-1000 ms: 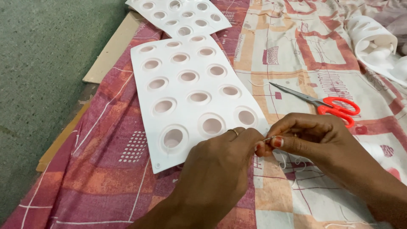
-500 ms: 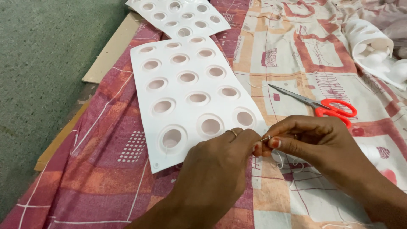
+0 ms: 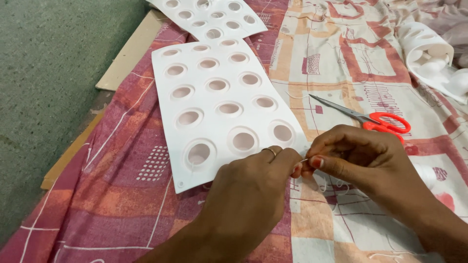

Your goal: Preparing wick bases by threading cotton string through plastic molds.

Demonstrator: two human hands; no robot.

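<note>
Just below the middle of the frame the left hand (image 3: 246,195) and the right hand (image 3: 358,163) meet fingertip to fingertip over a patterned cloth (image 3: 122,195) in maroon, orange and cream. Between them runs a thin white thread (image 3: 303,160), only a short bright stretch of which shows where the fingers touch. Both grips are pinched together on it, thumb against forefinger; the left hand wears a ring. Whether a needle or a knot sits in the pinch is too small to tell.

The thread looks nearly weightless, limp and smooth, so it will likely slip unless it is nipped firmly between the fingertip pads, close to the end being worked. It will sag at once if released, and a sharp tug could snap it. More loose white strands lie on the cloth under the right hand.

Touching the left knuckles from above is a white moulded tray (image 3: 219,104) with rows of round hollows; it looks thin, light and a little flexible, best lifted by its edge. A second tray (image 3: 209,17) of the same kind lies at the top of the frame. Red-handled scissors (image 3: 363,118) rest on the cloth just above the right hand, apart from it. White rounded pieces (image 3: 431,58) sit at the upper right.
</note>
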